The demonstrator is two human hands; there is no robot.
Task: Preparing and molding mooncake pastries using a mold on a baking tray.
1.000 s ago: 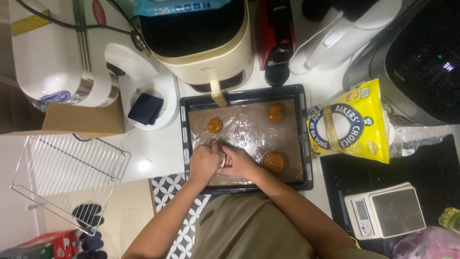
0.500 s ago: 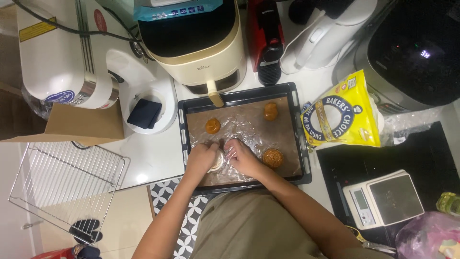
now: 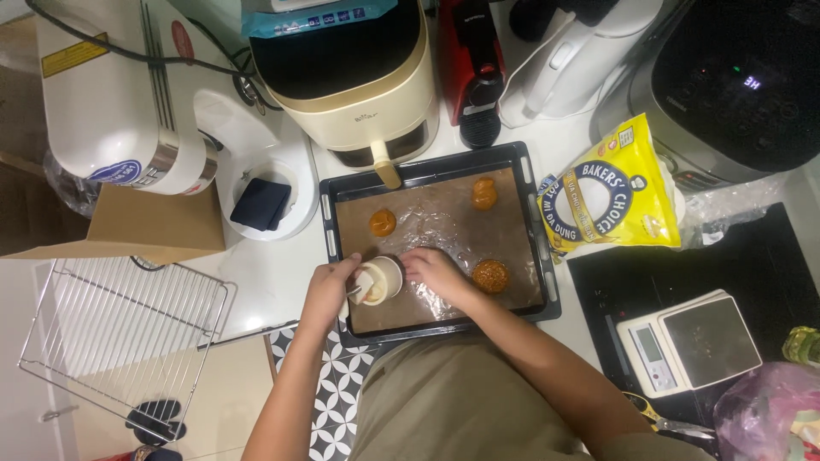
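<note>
Head view, setting: a white counter seen from above, with a black baking tray [image 3: 327, 224] lined with brown paper, set just in front of a cream air fryer [image 3: 350, 77].
Head view, press: a small white cylindrical mould [image 3: 382, 279] lies on the tray's near left part, tipped so that its open mouth faces up and slightly left; something pale yellow shows inside, though it is too small to name with certainty.
Head view, left hand: the left hand [image 3: 329, 290] curls closed around the mould's left side, at the tray's left rim.
Head view, right hand: the right hand [image 3: 436, 271] rests against the mould's right side, fingers bent over it.
Head view, key relation: the mould sits directly between the two hands, touching both; neither is clearly nearer, and its long axis runs roughly left to right, between the palms.
Head view, pastries: three round golden cakes [image 3: 491, 275] lie apart on the paper; the nearest is just right of the right hand.
Head view, surroundings: a yellow flour bag [image 3: 611, 201] lies right of the tray, a white kitchen scale [image 3: 688, 341] beyond it, and a wire rack [image 3: 120, 329] stands well to the left.
</note>
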